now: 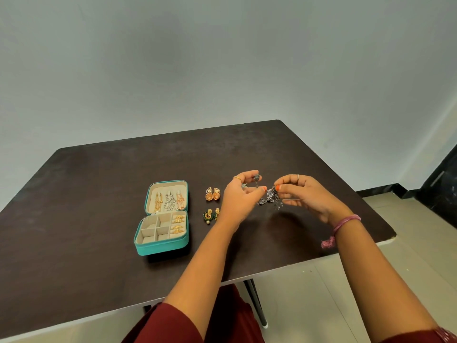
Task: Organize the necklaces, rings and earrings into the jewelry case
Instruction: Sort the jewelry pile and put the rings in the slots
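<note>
On the dark counter (pixel 99 219) sits the open teal jewelry case (pixel 162 219), left of our hands, its lid hung with necklaces (pixel 169 200) and its right-hand slots already filled with gold rings (pixel 178 224). The divided compartments on its near left look bare, so that is where we judge the earrings belong. Just right of the case lie two loose pairs, the orange-gold earrings (pixel 212 193) farther off and the green-and-gold earrings (pixel 210 215) nearer. Above the counter, right of those, we hold a tangle of dark silver earrings (pixel 269 198) between both hands. Our left hand (pixel 241 196) pinches one piece by its stud, thumb and fingertips closed on it; our right hand (pixel 301 194) pinches the dangling cluster. To do this well, we should ease the pieces apart gently rather than tug, keep them low over the counter in case one drops, and carry the pair together to one compartment.
</note>
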